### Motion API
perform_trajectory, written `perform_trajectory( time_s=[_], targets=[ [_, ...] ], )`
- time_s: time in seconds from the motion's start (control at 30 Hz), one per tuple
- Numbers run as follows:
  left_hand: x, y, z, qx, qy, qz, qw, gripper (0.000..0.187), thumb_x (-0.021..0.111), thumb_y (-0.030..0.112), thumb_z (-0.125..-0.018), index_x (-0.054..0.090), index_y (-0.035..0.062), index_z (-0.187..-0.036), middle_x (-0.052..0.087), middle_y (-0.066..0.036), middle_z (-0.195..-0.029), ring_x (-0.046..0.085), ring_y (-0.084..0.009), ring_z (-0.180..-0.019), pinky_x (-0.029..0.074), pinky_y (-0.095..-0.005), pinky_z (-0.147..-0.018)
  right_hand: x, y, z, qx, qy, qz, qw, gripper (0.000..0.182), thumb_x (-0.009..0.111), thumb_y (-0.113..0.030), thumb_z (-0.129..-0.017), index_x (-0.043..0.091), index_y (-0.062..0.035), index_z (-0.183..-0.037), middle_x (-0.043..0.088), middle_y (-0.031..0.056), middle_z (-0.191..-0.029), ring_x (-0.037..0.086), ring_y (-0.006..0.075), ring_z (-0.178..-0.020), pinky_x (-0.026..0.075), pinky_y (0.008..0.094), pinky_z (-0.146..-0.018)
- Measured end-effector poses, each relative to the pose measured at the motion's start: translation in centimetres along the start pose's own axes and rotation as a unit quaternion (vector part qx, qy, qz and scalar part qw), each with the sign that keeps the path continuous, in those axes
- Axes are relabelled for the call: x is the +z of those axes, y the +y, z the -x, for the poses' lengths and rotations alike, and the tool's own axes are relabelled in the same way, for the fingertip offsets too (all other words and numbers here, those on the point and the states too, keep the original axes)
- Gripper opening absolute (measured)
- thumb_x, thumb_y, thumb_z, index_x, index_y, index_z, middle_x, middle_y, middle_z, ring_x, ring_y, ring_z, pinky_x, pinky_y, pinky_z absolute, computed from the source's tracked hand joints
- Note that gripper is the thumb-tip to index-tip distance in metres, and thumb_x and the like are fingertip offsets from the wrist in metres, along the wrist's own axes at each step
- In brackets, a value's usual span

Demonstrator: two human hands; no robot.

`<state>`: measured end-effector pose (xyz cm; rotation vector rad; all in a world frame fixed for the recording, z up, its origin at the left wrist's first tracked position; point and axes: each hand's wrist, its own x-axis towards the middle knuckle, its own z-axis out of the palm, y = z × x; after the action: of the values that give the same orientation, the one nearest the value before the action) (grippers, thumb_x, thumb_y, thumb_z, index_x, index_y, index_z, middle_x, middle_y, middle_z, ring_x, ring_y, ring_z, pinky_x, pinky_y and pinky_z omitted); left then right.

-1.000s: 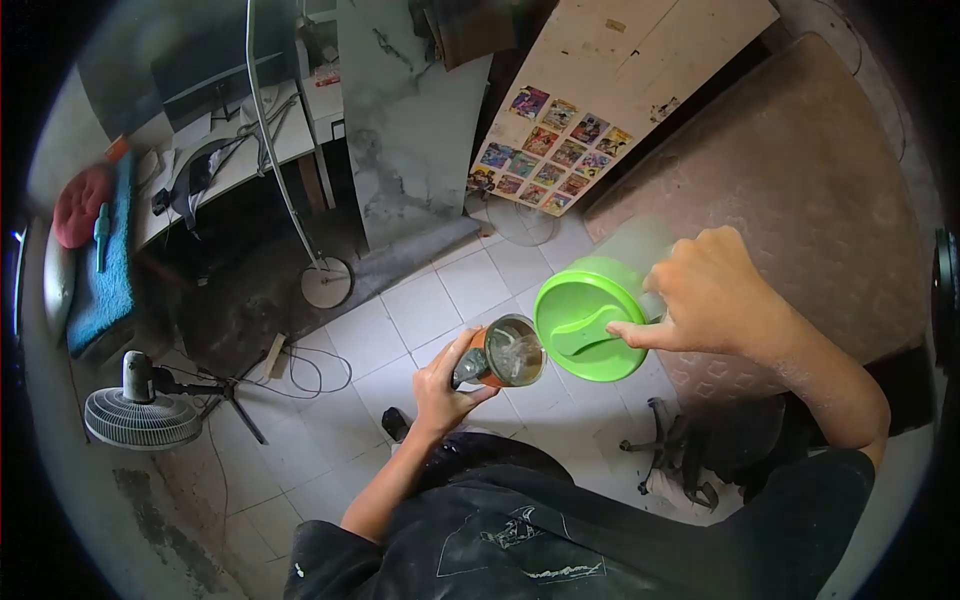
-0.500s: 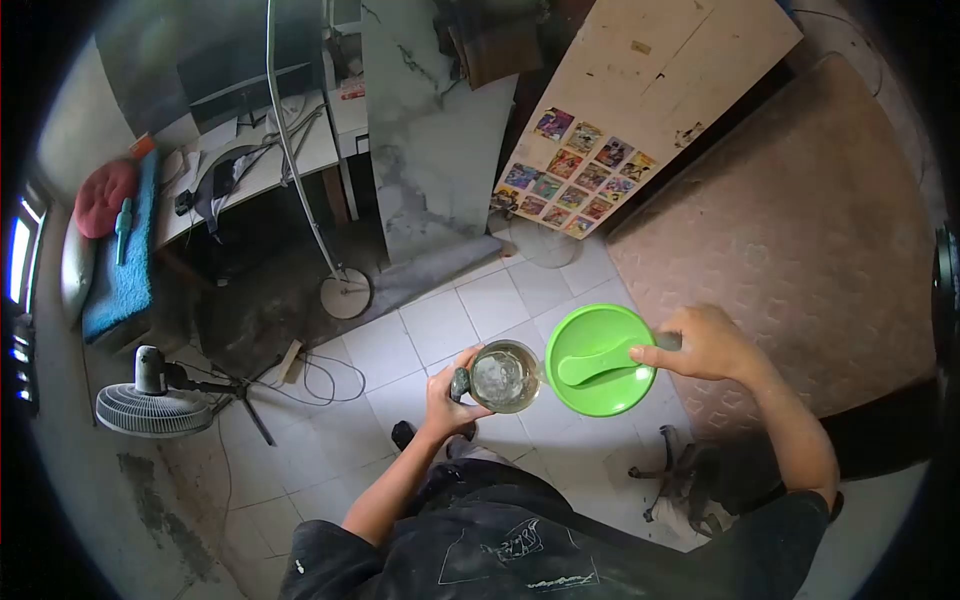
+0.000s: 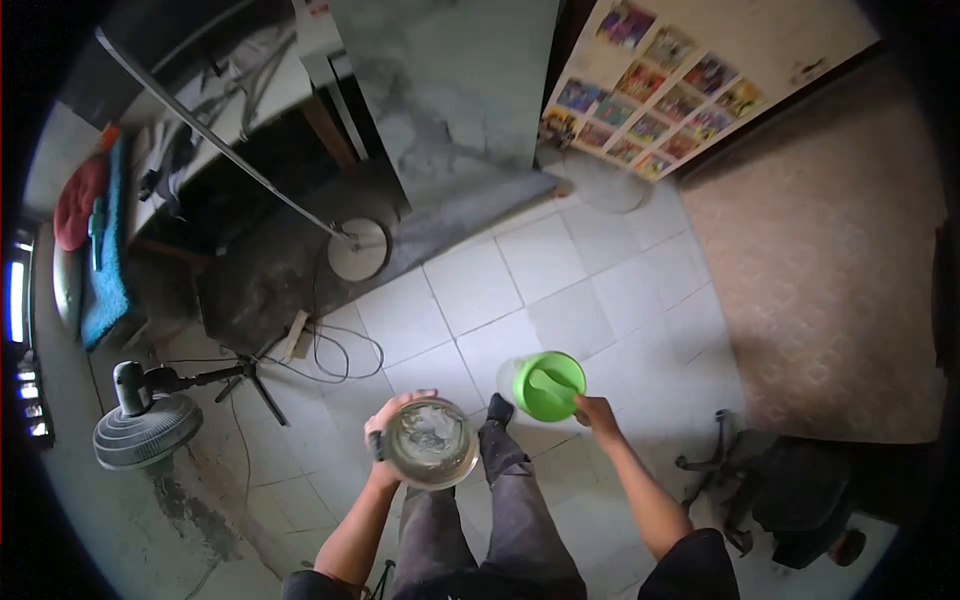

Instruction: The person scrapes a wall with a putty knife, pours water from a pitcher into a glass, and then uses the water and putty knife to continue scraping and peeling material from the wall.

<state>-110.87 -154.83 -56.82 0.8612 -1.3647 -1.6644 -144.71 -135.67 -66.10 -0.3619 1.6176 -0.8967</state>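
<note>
Hands in view: two. At the left hand (image 3: 383, 432): partly closed grip, with fingers curled round the outer side of one round cup (image 3: 435, 479). Mouth up, toward the camera; inside, one whitish, lumpy-looking mass (image 3: 430, 430), exact nature unclear. At the right hand (image 3: 597, 413): closed grip at the right edge of one translucent pitcher (image 3: 509, 378), fitted with one bright green lid (image 3: 556, 379); exact finger placement too small to tell. Cup and pitcher: side by side, near but apart, both above the white tile floor (image 3: 550, 260). Below and between: two legs in grey trousers (image 3: 520, 520).

At left: one pedestal fan (image 3: 147, 428), one power strip (image 3: 297, 335). Farther up: one round stand base (image 3: 357, 250), one red cushion (image 3: 80, 203). At upper right, on one pale panel (image 3: 790, 30): about fifteen colourful picture cards (image 3: 678, 103), with any printing too small to read.
</note>
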Motion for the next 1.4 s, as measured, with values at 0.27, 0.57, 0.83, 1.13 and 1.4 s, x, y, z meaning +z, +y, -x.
perform_trajectory(
  time_s=[0.27, 0.57, 0.83, 1.13, 1.4],
  targets=[
    [-6.5, -12.0, 5.5, -0.265, 0.151, 0.323, 0.896, 0.042, 0.047, 0.042, -0.101, 0.057, 0.0094, -0.126, 0.062, -0.007, -0.124, 0.066, -0.0252, -0.107, 0.06, -0.0429, -0.083, 7.4, 18.8, -22.4, -0.025, 0.202, 0.027, 0.979, 0.057, 0.053, -0.053, -0.1, 0.044, -0.0095, -0.064, 0.039, -0.0017, -0.058, 0.037, 0.0097, -0.056, 0.027, 0.0305, -0.052],
    [-7.5, -19.8, 5.5, 0.047, -0.034, -0.155, 0.986, 0.049, 0.064, 0.026, -0.097, 0.045, 0.0152, -0.141, 0.069, -0.03, -0.112, 0.075, -0.0361, -0.085, 0.064, -0.0398, -0.067, 8.2, 24.8, -29.1, 0.014, 0.215, -0.093, 0.972, 0.049, 0.042, -0.046, -0.103, 0.054, -0.008, -0.074, 0.051, 0.0014, -0.057, 0.043, 0.0115, -0.053, 0.031, 0.0287, -0.053],
    [-5.1, -17.2, 1.1, 0.056, -0.069, -0.088, 0.992, 0.045, 0.061, 0.023, -0.099, 0.046, 0.0151, -0.14, 0.068, -0.031, -0.114, 0.075, -0.0367, -0.082, 0.063, -0.0383, -0.065, 6.3, 28.1, -28.3, 0.061, 0.166, -0.053, 0.983, 0.047, 0.05, -0.043, -0.101, 0.063, 0.0021, -0.104, 0.066, 0.0141, -0.098, 0.062, 0.0191, -0.072, 0.058, 0.0348, -0.067],
    [0.8, -8.1, 0.2, 0.06, -0.051, -0.025, 0.997, 0.043, 0.069, 0.018, -0.093, 0.054, 0.003, -0.131, 0.069, -0.031, -0.113, 0.071, -0.0438, -0.103, 0.06, -0.0491, -0.086, 9.6, 0.3, -8.6, -0.397, 0.113, 0.111, 0.904, 0.063, 0.076, -0.034, -0.086, 0.054, -0.0012, -0.135, 0.058, 0.016, -0.13, 0.058, 0.0284, -0.113, 0.05, 0.041, -0.09],
    [4.2, 11.5, 2.6, 0.097, -0.138, -0.255, 0.952, 0.058, 0.08, 0.021, -0.083, 0.055, 0.0038, -0.132, 0.072, -0.017, -0.12, 0.075, -0.0284, -0.101, 0.06, -0.0348, -0.084, 14.0, -24.2, 17.1, -0.603, -0.033, 0.237, 0.761, 0.082, 0.09, -0.046, -0.069, 0.06, 0.0007, -0.13, 0.06, 0.0141, -0.122, 0.058, 0.0306, -0.106, 0.049, 0.0428, -0.09]
  ],
)
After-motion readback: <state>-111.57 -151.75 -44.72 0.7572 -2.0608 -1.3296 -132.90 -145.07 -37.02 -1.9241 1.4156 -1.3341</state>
